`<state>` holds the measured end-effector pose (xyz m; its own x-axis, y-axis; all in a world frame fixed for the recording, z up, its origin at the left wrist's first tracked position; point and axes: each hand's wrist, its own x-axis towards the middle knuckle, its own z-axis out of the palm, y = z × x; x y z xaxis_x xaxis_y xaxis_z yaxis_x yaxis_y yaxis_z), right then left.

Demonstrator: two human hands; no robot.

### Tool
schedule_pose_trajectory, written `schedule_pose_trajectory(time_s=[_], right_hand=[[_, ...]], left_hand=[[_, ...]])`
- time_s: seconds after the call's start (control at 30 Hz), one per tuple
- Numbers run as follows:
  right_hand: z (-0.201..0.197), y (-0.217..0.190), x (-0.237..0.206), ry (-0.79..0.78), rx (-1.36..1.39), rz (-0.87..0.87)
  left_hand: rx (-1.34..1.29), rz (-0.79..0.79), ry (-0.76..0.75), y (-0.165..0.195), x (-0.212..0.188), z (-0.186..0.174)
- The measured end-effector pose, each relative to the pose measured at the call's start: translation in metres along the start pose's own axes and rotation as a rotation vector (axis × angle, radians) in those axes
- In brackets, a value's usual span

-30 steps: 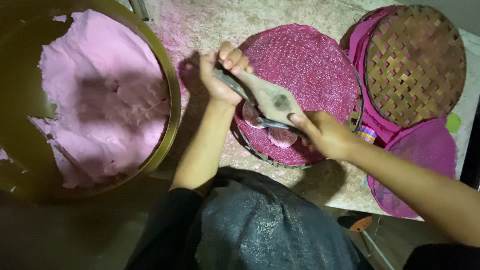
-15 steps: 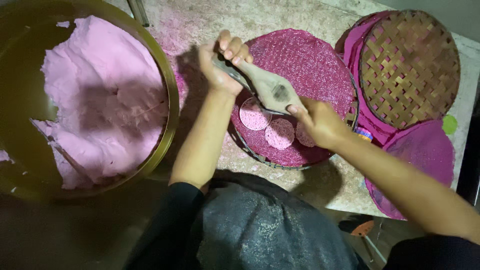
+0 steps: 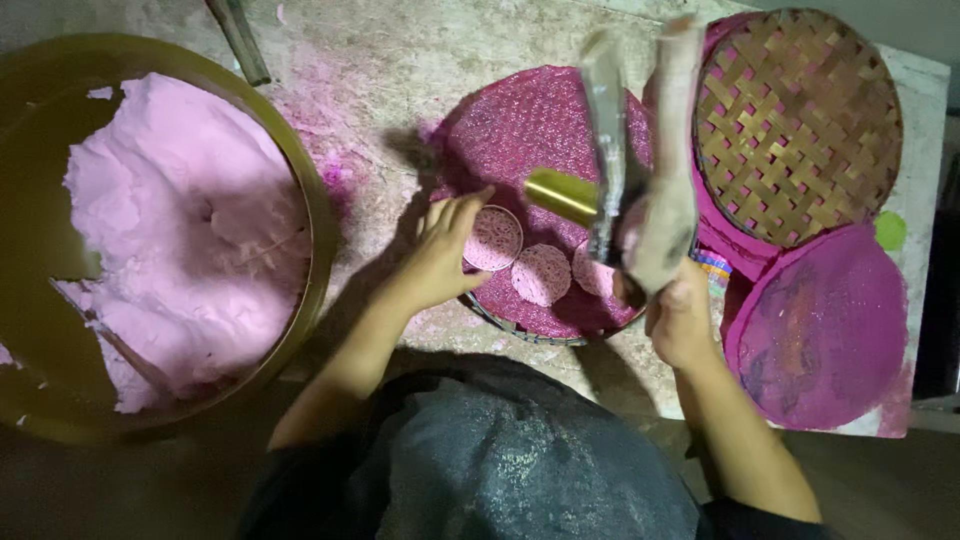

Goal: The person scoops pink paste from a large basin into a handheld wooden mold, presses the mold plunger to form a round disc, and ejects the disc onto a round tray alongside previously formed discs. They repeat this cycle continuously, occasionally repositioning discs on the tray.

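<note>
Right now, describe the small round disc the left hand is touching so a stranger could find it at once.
Start at the pink woven tray in the middle, between the big brass basin of pink dough and the bare bamboo tray. Near its front edge lie small pale pink discs. The one meant is the leftmost, under the left hand's fingertips, and has a neat raised rim.
</note>
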<state>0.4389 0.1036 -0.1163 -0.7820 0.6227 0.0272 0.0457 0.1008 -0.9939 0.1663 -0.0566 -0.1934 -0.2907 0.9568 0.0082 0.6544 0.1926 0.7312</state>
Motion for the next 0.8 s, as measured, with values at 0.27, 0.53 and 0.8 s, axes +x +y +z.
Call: schedule_pose_trajectory(time_s=[0.27, 0.53, 0.8], right_hand=[[-0.012, 0.024, -0.043, 0.21, 0.257, -0.033], [-0.024, 0.043, -0.069, 0.272, 0.411, -0.047], [-0.032, 0.054, -0.096, 0.364, 0.399, -0.011]], left_hand=[[0.005, -0.213, -0.185, 0.033, 0.018, -0.034], [-0.016, -0.291, 0.083, -0.008, 0.077, -0.037], [-0.744, -0.188, 0.505, -0.01, -0.002, 0.018]])
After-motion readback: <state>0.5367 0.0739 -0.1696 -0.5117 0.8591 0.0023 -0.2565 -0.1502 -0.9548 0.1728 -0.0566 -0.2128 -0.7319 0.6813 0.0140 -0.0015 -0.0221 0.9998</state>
